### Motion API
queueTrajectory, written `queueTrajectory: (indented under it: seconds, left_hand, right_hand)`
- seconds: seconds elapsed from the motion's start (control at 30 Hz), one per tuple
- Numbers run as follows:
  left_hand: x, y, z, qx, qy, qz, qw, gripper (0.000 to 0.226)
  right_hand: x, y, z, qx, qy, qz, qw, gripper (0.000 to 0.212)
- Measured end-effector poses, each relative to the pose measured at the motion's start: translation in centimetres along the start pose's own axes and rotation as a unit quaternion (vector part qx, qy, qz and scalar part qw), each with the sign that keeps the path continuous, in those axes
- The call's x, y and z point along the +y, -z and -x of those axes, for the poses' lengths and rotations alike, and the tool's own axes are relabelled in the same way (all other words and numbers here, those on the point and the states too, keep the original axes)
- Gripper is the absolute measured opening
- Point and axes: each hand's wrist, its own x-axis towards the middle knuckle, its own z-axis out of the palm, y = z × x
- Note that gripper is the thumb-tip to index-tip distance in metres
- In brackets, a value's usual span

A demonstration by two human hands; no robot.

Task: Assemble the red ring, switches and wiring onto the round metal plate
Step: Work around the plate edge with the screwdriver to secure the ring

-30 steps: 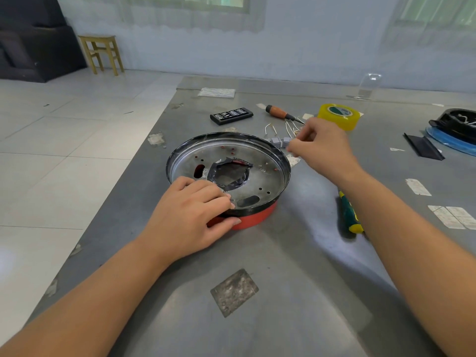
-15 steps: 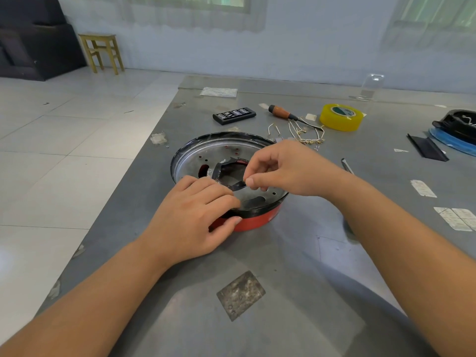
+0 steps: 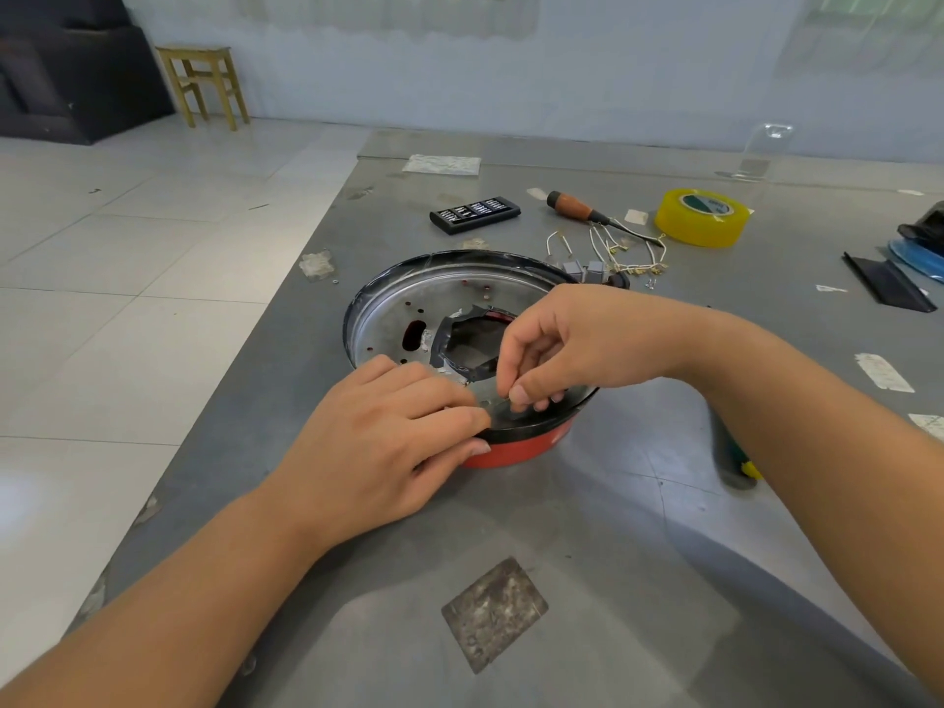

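Observation:
The round metal plate (image 3: pixel 393 309) with a black rim sits upside-up on the red ring (image 3: pixel 516 449) in the middle of the grey table. Its centre hole is edged with black tape. My left hand (image 3: pixel 378 442) clamps the plate's near rim, thumb against the red ring. My right hand (image 3: pixel 577 339) hovers over the near inner edge, thumb and forefinger pinched on a small part too tiny to identify. Two grey switches (image 3: pixel 592 270) with white wiring (image 3: pixel 628 252) lie just behind the plate.
Behind the plate lie a wooden-handled screwdriver (image 3: pixel 569 205), a yellow tape roll (image 3: pixel 702 217) and a black bit case (image 3: pixel 475 214). A green-handled screwdriver (image 3: pixel 735 457) lies under my right forearm. A black strip (image 3: pixel 886 286) lies far right. The table's left edge drops to the floor.
My right hand came back from the wiring behind the plate and lowered, pinched, to the plate's near inner edge. My left hand stayed on the rim.

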Motion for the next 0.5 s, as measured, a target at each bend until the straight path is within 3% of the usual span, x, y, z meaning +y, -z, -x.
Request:
queueTrajectory:
  seconds: [0.5]
  left_hand:
    - [0.39,0.24,-0.23,0.033,-0.017,-0.038,0.999,0.021]
  right_hand:
    - [-0.81,0.71,-0.51,-0.029,0.012,0.061,0.998,0.009]
